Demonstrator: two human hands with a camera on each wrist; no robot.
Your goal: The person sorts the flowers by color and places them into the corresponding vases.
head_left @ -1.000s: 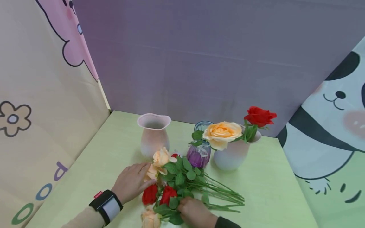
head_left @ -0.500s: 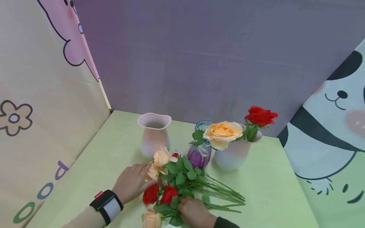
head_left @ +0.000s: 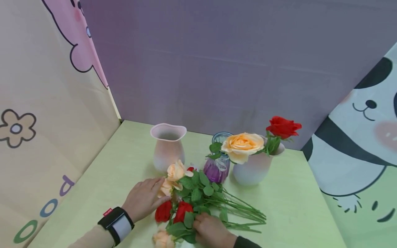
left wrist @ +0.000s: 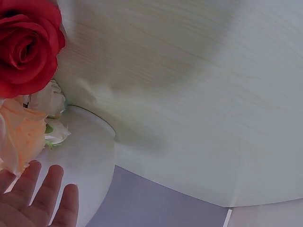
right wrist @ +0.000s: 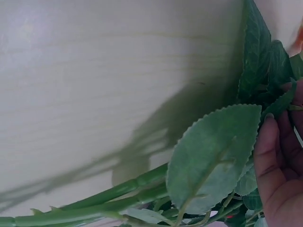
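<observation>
A bunch of artificial roses lies on the table in the head view, with green stems point(head_left: 245, 210) pointing right. My left hand point(head_left: 144, 198) rests at the blossom end, fingers fairly straight, touching a peach rose point(head_left: 165, 187). In the left wrist view, its fingers point(left wrist: 49, 189) are spread below the peach petals point(left wrist: 23, 135), near a large red rose point(left wrist: 28, 49). My right hand point(head_left: 212, 230) pinches a rose among the leaves, by the red rose point(head_left: 183, 210) and the nearest peach rose point(head_left: 163, 238). In the right wrist view, a broad leaf point(right wrist: 213, 156) partly hides the grip.
A pinkish vase point(head_left: 169, 148) stands behind the bunch. To its right are a purple glass vase point(head_left: 217, 168) and a white-pink vase point(head_left: 252, 168) holding a peach rose point(head_left: 242, 146) and a red rose point(head_left: 283, 127). A purple backdrop point(head_left: 217, 69) closes off the table's back.
The nearest peach rose and the leaves by my right hand have shifted slightly, the blossom a little left. Both hands stay nearly where they were.
</observation>
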